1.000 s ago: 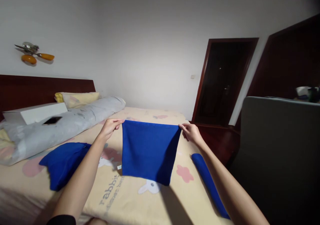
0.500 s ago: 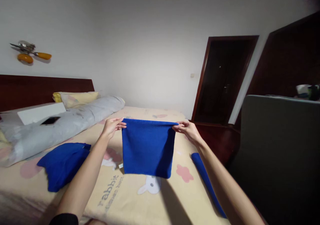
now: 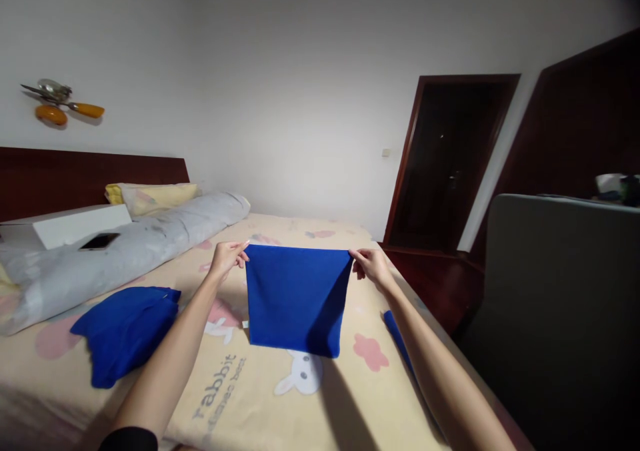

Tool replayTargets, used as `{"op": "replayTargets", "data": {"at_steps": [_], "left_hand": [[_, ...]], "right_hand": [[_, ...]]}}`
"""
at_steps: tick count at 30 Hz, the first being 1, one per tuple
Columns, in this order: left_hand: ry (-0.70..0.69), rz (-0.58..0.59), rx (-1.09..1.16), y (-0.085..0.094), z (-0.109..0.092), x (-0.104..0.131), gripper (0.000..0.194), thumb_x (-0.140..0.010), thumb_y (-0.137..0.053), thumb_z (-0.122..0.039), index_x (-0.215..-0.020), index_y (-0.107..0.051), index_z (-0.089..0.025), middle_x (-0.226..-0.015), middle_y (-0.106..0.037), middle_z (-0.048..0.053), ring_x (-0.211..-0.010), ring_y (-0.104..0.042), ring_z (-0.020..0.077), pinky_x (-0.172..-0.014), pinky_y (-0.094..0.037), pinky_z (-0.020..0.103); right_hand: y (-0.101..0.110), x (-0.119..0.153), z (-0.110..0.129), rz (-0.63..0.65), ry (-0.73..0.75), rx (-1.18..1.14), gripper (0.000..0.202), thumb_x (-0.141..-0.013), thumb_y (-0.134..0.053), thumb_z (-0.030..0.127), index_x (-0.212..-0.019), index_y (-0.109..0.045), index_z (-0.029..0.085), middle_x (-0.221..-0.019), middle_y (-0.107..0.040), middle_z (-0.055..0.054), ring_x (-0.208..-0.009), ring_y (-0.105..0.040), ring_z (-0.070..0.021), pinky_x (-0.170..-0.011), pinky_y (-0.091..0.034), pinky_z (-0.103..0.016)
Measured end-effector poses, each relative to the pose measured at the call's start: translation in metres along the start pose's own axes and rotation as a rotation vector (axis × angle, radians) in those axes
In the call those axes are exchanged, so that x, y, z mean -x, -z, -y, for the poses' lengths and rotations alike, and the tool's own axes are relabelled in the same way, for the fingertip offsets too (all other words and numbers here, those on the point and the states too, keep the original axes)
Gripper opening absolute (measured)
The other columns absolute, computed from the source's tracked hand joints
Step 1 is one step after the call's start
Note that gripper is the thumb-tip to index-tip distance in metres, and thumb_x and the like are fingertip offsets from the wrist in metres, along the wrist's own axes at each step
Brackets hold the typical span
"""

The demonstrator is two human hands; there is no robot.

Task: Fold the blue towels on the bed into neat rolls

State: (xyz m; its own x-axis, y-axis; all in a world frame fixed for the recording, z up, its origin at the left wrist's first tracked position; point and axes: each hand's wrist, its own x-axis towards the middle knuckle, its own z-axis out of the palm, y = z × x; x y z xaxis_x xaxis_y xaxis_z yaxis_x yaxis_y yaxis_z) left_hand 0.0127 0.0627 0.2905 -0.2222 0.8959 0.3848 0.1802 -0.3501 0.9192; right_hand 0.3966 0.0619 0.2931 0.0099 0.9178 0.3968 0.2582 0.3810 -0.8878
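A square blue cloth (image 3: pixel 297 297) hangs stretched between my two hands above the bed (image 3: pixel 270 404). Its upper left corner is pinched in my left hand (image 3: pixel 230 259), and my right hand (image 3: pixel 369 265) pinches the upper right corner. A small white tag sticks out at the cloth's lower left side. On the bed to the left lies a crumpled heap of blue cloth (image 3: pixel 127 331). Another blue cloth (image 3: pixel 397 337), long and narrow, rests near the bed's right edge, partly hidden by my right forearm.
A long grey bolster (image 3: pixel 165 244) lies along the left, with a phone (image 3: pixel 100 241) and a white box (image 3: pixel 83 225) by it. Behind is a yellow pillow (image 3: pixel 160 197). A dark grey panel (image 3: pixel 560 291) stands right of the bed.
The cloth's top edge has dropped slightly and now looks flatter and tauter. My right hand has turned a little, with its fingers curled lower.
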Motion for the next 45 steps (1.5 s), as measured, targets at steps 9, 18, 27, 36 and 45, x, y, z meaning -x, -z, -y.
{"op": "replayTargets", "data": {"at_steps": [9, 18, 27, 36, 45], "left_hand": [[-0.044, -0.087, 0.043, -0.003, 0.001, -0.007, 0.044, -0.071, -0.071, -0.048, -0.045, -0.054, -0.016, -0.036, -0.051, -0.002, -0.030, -0.032, 0.0031, -0.034, -0.020, 0.018], [0.124, -0.112, 0.219, -0.025, 0.006, -0.035, 0.031, -0.076, -0.070, -0.043, -0.076, -0.061, -0.013, -0.070, -0.074, 0.014, -0.051, -0.067, 0.0162, -0.043, -0.041, 0.019], [-0.026, -0.130, 0.284, -0.032, 0.019, -0.053, 0.045, -0.069, -0.072, -0.054, -0.081, -0.066, -0.012, -0.074, -0.074, 0.013, -0.074, -0.071, 0.0211, -0.064, -0.052, 0.027], [0.077, -0.193, 0.159, -0.015, 0.124, 0.088, 0.047, -0.064, -0.069, -0.062, -0.061, -0.065, -0.015, -0.055, -0.066, 0.005, -0.054, -0.060, 0.0165, -0.054, -0.047, 0.026], [0.338, -0.051, -0.249, -0.005, 0.179, 0.215, 0.052, -0.059, -0.059, -0.072, -0.050, -0.061, -0.021, -0.042, -0.058, 0.001, -0.046, -0.057, 0.0198, -0.046, -0.044, 0.028]], "right_hand": [[-0.004, -0.002, 0.009, -0.077, 0.048, -0.017, 0.051, -0.073, -0.069, 0.062, -0.054, -0.057, 0.016, -0.042, -0.059, -0.001, -0.030, -0.048, -0.0080, -0.031, -0.034, -0.017], [-0.020, -0.041, -0.006, -0.163, -0.064, -0.278, 0.033, -0.077, -0.073, 0.046, -0.070, -0.061, 0.015, -0.054, -0.067, -0.006, -0.054, -0.069, -0.0206, -0.055, -0.061, -0.031], [-0.023, -0.049, -0.022, -0.239, 0.095, -0.360, 0.048, -0.070, -0.071, 0.063, -0.082, -0.065, 0.017, -0.067, -0.071, -0.004, -0.072, -0.072, -0.0233, -0.079, -0.060, -0.039], [-0.020, 0.094, -0.082, 0.000, -0.003, -0.190, 0.050, -0.071, -0.069, 0.064, -0.076, -0.072, 0.014, -0.071, -0.072, -0.009, -0.069, -0.068, -0.0238, -0.070, -0.058, -0.037], [-0.017, 0.219, -0.140, 0.251, -0.199, 0.014, 0.050, -0.081, -0.056, 0.063, -0.067, -0.069, 0.017, -0.064, -0.064, -0.005, -0.065, -0.059, -0.0202, -0.065, -0.047, -0.031]]}}
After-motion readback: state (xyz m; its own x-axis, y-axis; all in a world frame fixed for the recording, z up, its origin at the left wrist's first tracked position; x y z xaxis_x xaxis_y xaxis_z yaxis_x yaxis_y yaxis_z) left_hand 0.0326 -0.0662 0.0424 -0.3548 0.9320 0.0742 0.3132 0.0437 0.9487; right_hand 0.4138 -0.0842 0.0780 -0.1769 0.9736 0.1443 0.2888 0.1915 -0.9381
